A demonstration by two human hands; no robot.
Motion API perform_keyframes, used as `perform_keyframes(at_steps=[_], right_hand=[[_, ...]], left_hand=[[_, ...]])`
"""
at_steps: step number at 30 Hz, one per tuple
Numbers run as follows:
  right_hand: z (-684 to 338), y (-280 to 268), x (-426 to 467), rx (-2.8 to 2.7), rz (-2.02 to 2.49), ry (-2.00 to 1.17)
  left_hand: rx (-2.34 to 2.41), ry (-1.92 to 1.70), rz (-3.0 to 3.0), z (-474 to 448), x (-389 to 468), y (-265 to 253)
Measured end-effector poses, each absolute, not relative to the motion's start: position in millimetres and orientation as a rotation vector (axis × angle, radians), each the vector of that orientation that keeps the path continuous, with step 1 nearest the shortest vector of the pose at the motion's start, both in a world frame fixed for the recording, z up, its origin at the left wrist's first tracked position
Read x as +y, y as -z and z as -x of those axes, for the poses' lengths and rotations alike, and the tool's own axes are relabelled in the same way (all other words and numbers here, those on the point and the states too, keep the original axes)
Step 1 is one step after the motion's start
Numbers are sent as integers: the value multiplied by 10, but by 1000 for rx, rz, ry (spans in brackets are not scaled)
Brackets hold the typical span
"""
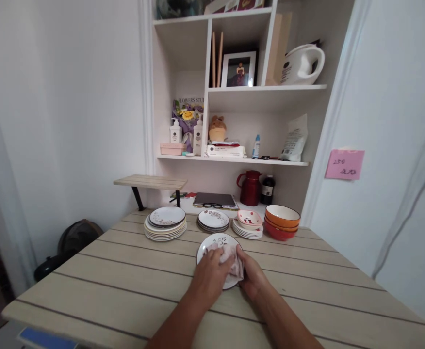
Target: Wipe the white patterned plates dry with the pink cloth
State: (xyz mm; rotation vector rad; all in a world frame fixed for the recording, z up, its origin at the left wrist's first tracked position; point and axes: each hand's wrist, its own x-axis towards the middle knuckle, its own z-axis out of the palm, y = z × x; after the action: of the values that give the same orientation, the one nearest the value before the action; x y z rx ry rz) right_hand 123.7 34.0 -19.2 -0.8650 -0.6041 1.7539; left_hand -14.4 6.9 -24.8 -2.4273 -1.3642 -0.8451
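A white plate point(230, 282) with a dark rim and a floral print is at the front middle of the table, tilted a little toward me. My left hand point(212, 269) presses a crumpled pale pink cloth point(230, 253) onto its face, fingers closed over the cloth. At the plate's right edge, my right hand point(252, 272) grips the rim, thumb on top and the other fingers hidden behind it. Just beyond lies a small stack of similar dark-rimmed plates point(213, 220).
To the left stands a taller stack of plates point(165, 224). On the right are small plates point(248, 231) under a square pink-white bowl point(249, 219), then stacked orange and red bowls point(281, 223). Behind are a red jug point(250, 188), a dark bottle point(268, 190) and a laptop point(214, 199).
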Motion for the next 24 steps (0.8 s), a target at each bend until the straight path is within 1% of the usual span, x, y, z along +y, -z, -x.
perform_keyframes(at_steps=[4, 10, 14, 20, 24], right_hand=[[-1233, 221, 346, -656, 836, -1815], [-1211, 227, 319, -676, 984, -1713], [-1212, 201, 314, -602, 1047, -1668], [-1213, 156, 314, -538, 1013, -1671], [-1221, 150, 308, -528, 976, -1692]], left_hand=[[-1364, 799, 2343, 94, 63, 266], [-1781, 717, 2092, 175, 108, 247], [-1915, 658, 2042, 229, 111, 257], [-1841, 642, 2111, 227, 123, 309], [-1660, 635, 2215, 184, 107, 318]])
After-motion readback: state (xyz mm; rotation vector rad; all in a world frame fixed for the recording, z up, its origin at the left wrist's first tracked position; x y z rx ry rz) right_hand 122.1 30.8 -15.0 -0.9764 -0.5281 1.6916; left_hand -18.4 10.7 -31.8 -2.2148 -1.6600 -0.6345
